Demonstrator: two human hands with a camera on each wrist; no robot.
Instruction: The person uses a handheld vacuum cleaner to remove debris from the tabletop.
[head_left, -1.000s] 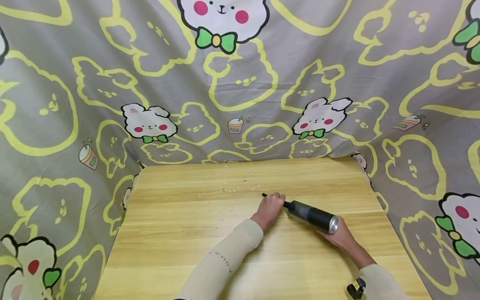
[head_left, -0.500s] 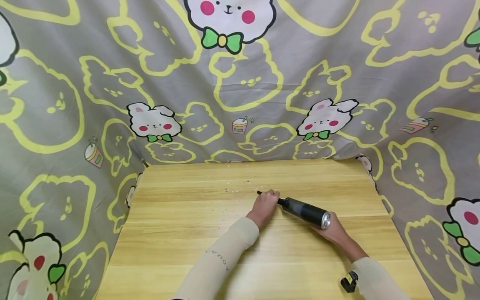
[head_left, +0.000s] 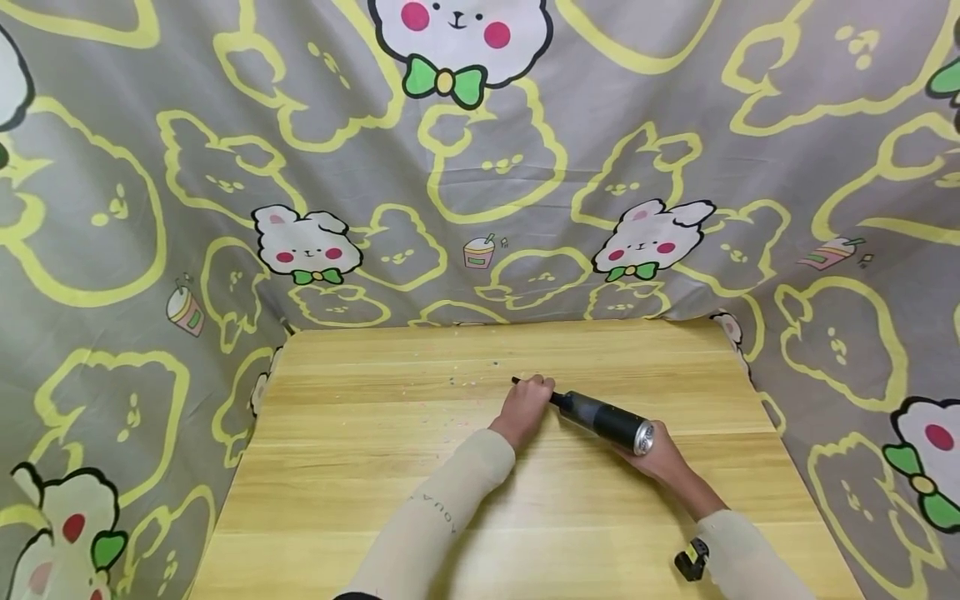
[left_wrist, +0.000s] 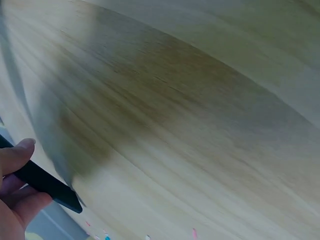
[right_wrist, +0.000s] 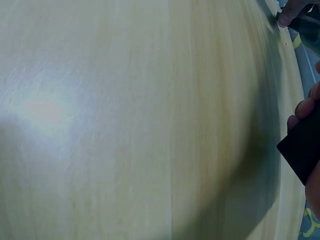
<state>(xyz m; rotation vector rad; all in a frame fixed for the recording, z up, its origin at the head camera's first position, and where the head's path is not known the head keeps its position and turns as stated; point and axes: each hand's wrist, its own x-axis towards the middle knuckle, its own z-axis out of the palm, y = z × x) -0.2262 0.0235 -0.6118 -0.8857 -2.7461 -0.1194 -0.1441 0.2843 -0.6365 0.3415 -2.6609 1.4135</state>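
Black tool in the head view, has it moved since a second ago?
Yes. Judged against the table, the black tool has shifted a little left and closer to the far edge.

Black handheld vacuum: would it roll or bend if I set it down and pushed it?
The vacuum would probably roll, given its round body. It looks stiff, since the nozzle runs straight with no visible sag. It might feel slightly slippery, as its surface looks smooth.

The head view is bright, the bench [head_left: 585, 533] glossy toward its near edge. Wrist views are dimmer and bluish with broad soft shadows [left_wrist: 115, 105]; the right shows white glare [right_wrist: 45, 110] and a curved bench edge.
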